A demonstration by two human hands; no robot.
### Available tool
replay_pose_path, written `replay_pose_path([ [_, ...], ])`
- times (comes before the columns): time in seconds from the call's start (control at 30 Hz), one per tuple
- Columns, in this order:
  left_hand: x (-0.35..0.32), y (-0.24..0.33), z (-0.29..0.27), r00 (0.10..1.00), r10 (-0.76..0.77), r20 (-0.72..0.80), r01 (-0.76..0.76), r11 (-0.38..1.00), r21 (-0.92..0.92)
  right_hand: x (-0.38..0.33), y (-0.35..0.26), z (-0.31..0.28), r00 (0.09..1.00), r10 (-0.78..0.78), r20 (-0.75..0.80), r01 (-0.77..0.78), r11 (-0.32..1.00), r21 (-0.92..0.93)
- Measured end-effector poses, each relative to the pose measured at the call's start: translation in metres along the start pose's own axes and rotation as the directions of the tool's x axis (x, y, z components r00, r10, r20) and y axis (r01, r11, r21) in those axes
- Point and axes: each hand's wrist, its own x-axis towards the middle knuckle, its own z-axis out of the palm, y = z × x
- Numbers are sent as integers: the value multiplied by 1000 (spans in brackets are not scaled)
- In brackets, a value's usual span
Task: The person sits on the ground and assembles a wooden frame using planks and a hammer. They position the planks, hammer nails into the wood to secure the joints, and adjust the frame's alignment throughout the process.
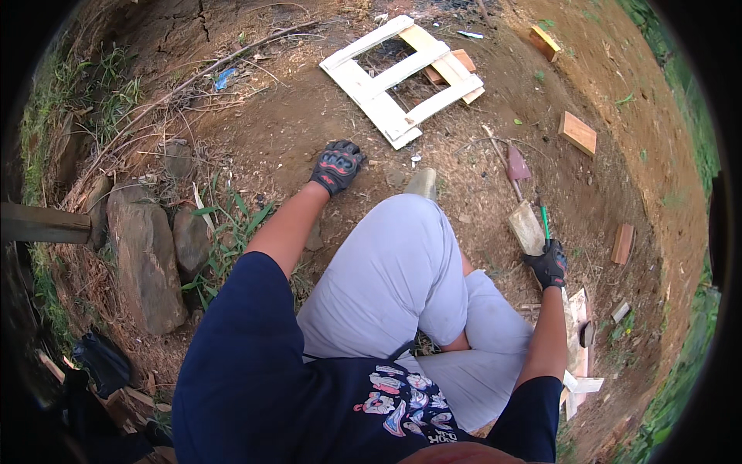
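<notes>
My left hand, in a black glove with red marks, is over the dirt in front of my bent knee. Its fingers are curled under, and nothing shows in them. The right hand, gloved alike, is closed at my right side. A slim green rod-like tool sticks up from its fingers; the tool's lower end is hidden by the hand. Beside it, a weathered wooden piece reaches the fingers' edge. Beyond my left hand lies a whitish wooden frame with two openings and a crossbar.
Wood blocks lie scattered at the right, with a small trowel-like tool with a reddish blade nearer. Large rocks and a long branch are at the left. Boards lie by my right forearm.
</notes>
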Motion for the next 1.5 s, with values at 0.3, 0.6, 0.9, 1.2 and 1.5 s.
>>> replay_pose_path([
  [0.3,5,-8,16,995,50,81,-58,994,91,-77,40,-14,994,102,-28,-101,994,32],
  [0.6,4,-3,-8,998,-18,67,14,999,47,-314,175,-81,752,518,-407,-485,854,190],
  [0.9,-20,-14,-63,994,-111,7,111,992,60,-500,232,43,614,789,-16,-428,350,833],
  [1.2,-55,-41,-105,988,-143,66,139,988,62,-554,199,50,509,855,100,-459,171,872],
  [1.5,-73,-18,-135,978,-141,157,148,988,-40,-532,266,-29,714,574,-400,-425,810,403],
])
